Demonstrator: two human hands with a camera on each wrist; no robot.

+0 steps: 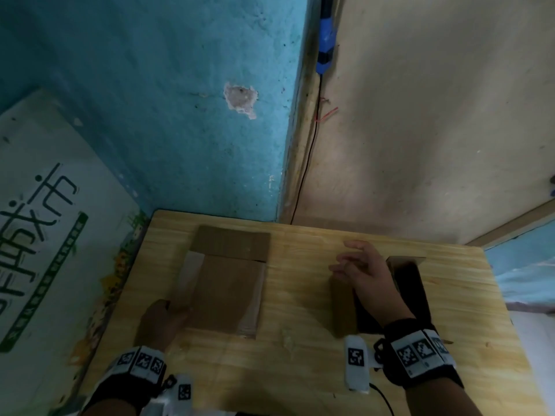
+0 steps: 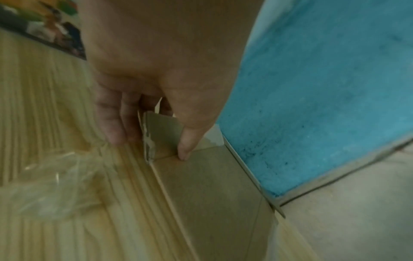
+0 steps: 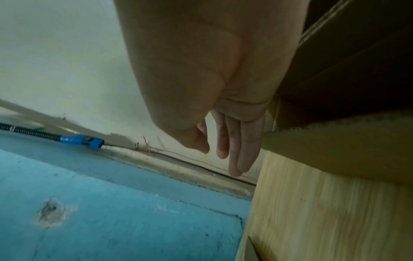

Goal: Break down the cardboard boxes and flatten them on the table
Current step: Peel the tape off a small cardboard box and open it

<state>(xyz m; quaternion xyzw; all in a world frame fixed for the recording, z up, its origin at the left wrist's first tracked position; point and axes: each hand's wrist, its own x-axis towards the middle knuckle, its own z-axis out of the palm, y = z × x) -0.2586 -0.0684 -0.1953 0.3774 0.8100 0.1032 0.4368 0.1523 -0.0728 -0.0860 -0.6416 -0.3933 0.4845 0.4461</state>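
Note:
A flattened brown cardboard box [image 1: 228, 283] lies on the left half of the wooden table [image 1: 300, 370]. My left hand [image 1: 163, 316] grips its near-left flap. In the left wrist view the thumb and fingers of the left hand [image 2: 149, 147] pinch that flap [image 2: 163, 134], which stands up from the flat panel [image 2: 212, 194]. To the right stands a second box [image 1: 405, 295], upright with a dark open inside. My right hand [image 1: 360, 271] rests over its left wall with straight fingers. The right wrist view shows the right hand [image 3: 223, 153] beside that box [image 3: 346, 88].
The table sits in a corner between a blue wall [image 1: 180, 115] and a beige wall [image 1: 435, 130]. A big white carton with green lettering [image 1: 45, 235] leans at the left. A blue tool with a cable [image 1: 326, 40] hangs in the corner. Crumpled clear tape [image 2: 51, 185] lies near my left hand.

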